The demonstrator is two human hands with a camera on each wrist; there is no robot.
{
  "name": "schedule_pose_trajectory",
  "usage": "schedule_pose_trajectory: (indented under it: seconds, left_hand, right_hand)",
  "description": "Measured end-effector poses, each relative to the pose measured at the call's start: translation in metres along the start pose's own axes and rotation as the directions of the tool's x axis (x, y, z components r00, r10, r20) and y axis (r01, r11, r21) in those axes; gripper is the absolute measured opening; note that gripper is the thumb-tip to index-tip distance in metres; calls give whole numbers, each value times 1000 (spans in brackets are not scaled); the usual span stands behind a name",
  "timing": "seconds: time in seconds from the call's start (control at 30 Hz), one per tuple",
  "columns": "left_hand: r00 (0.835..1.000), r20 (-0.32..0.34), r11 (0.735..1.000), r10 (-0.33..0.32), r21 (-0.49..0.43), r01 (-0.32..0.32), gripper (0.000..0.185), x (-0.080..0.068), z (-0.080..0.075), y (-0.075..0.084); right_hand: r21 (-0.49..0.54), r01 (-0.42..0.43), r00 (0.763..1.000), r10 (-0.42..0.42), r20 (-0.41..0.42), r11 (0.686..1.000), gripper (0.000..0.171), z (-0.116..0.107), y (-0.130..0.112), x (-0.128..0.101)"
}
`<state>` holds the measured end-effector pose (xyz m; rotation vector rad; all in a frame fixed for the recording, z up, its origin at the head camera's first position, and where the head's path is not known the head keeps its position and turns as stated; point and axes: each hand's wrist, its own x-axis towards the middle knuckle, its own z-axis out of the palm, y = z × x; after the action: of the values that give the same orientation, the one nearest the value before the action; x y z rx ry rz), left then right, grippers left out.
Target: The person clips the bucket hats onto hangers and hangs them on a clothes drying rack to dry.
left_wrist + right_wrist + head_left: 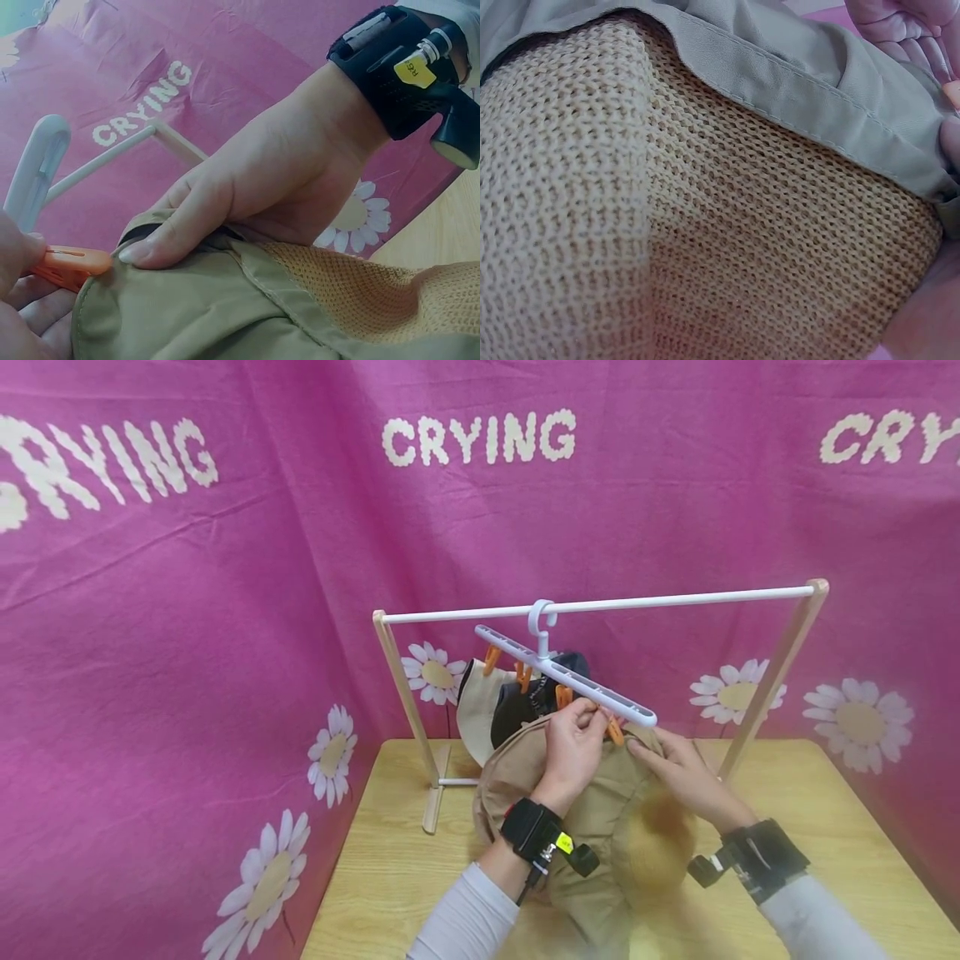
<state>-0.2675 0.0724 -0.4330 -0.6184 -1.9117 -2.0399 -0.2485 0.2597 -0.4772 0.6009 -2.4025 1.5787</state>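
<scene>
A khaki fabric hat [592, 827] hangs below a pale lavender clothes hanger [600, 693]. My left hand [573, 747] is at the hanger's near half; its thumb and fingers pinch an orange clothespin [75, 262] at the khaki edge. My right hand [686, 777] grips that edge further right, with its thumb [161, 251] on the outside and the other fingers partly hidden by the cloth. Ochre knit fabric [780, 225] bulges out from under the khaki hem, close below the right hand. Whether it belongs to the same hat, I cannot tell.
The hanger hooks over the white bar [675, 600] of a wooden-legged rack [776, 677] on a wooden table [825, 860]. Behind the khaki hat, a cream-and-black hat [476, 714] and a dark cap [517, 710] hang from orange clothespins [491, 660]. Pink printed cloth [187, 652] encloses the table.
</scene>
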Motion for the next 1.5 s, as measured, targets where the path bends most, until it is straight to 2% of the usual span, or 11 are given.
schedule_pose_trajectory:
  seconds: [0.17, 0.4, 0.57, 0.77, 0.9, 1.03, 1.13, 1.2, 1.3, 1.4, 1.5]
  left_hand:
    - [1000, 16, 999, -12, 50, 11, 10, 0, -1, 0]
    - [999, 33, 998, -14, 63, 12, 9, 3, -3, 0]
    - [999, 41, 996, -1, 87, -3, 9, 6, -3, -1]
    - [997, 68, 996, -43, 79, 37, 10, 5, -8, 0]
    - [997, 72, 995, -35, 96, 28, 9, 4, -10, 1]
    - [998, 64, 993, 2, 120, -9, 9, 5, -11, 1]
    - [999, 48, 994, 10, 110, -16, 9, 5, -11, 1]
    - [999, 52, 996, -7, 91, 3, 10, 3, -11, 1]
    - [995, 78, 997, -66, 37, 64, 16, 0, -12, 0]
    - [987, 102, 992, -120, 47, 116, 25, -3, -13, -3]
    - [981, 128, 985, -146, 109, 133, 31, -7, -15, -5]
  right_hand:
    - [24, -42, 999, 42, -1, 999, 27, 1, -3, 3]
    - [61, -9, 999, 7, 40, 998, 40, -3, -3, 15]
    - [64, -55, 994, 48, 97, 996, 45, -9, -5, 17]
    - [77, -107, 990, 99, 99, 991, 43, -10, -7, 17]
    - [121, -142, 989, 135, 67, 982, 42, -6, -10, 18]
    - [218, -123, 992, 117, 41, 968, 37, -5, -10, 20]
    - [265, -97, 995, 83, 63, 959, 38, -6, -7, 23]
    - [252, -99, 994, 81, 79, 963, 41, -7, -6, 24]
    - [219, -111, 991, 93, 92, 969, 45, -9, -4, 23]
    - [156, -107, 992, 94, 84, 982, 45, -10, -2, 23]
    - [94, -73, 996, 68, 56, 993, 40, -10, 0, 24]
